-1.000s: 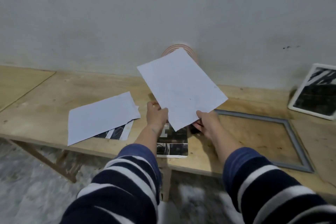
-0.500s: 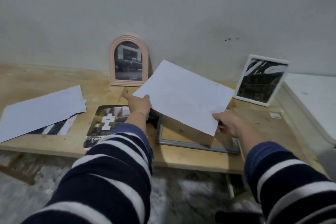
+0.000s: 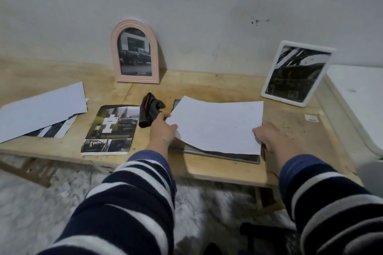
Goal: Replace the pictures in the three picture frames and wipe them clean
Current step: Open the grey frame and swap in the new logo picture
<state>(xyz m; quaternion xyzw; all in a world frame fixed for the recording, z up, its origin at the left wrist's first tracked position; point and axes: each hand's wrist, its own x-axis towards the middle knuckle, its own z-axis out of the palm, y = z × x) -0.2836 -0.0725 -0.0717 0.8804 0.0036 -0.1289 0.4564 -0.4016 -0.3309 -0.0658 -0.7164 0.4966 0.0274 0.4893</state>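
Observation:
My left hand (image 3: 163, 130) and my right hand (image 3: 269, 135) hold a white sheet of paper (image 3: 217, 125) by its two side edges, low over a grey frame (image 3: 228, 156) that lies flat on the wooden table (image 3: 207, 87). The sheet hides most of that frame. A pink arched frame (image 3: 135, 51) with a truck picture leans on the wall at the back. A white frame (image 3: 296, 73) with a dark picture leans at the back right. A black cloth (image 3: 149, 113) lies just left of my left hand.
A loose printed picture (image 3: 110, 129) lies left of the cloth. Further left, white sheets (image 3: 41, 109) cover other prints. A white surface (image 3: 356, 97) borders the table on the right. The table's front edge runs near my wrists, with floor below.
The sheet came down from chest height and turned flat over the grey frame. My view swung right, bringing the pink frame, white frame and black cloth into sight.

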